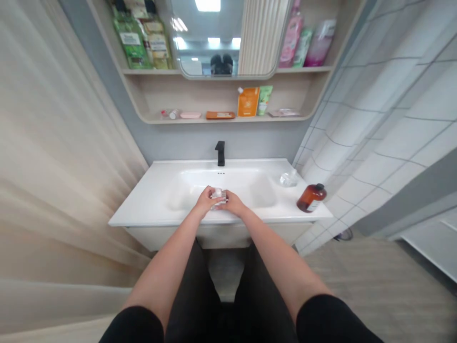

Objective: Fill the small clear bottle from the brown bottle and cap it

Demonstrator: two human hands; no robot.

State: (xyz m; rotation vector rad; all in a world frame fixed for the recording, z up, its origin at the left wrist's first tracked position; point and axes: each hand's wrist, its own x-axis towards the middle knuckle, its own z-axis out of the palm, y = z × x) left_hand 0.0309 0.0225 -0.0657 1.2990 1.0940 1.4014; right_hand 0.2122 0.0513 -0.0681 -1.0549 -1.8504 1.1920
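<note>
Left hand [206,200]: fingers clamped on a little clear glass container [218,198], lol
Right hand [233,203]: fingers clamped on its other side
Container spot: just over the white sink basin's [228,181] front edge

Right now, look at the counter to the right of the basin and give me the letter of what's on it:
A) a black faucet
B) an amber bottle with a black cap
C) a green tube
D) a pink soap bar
B: the amber bottle with its black cap sits on the white sink counter, to the right of the basin.
</note>
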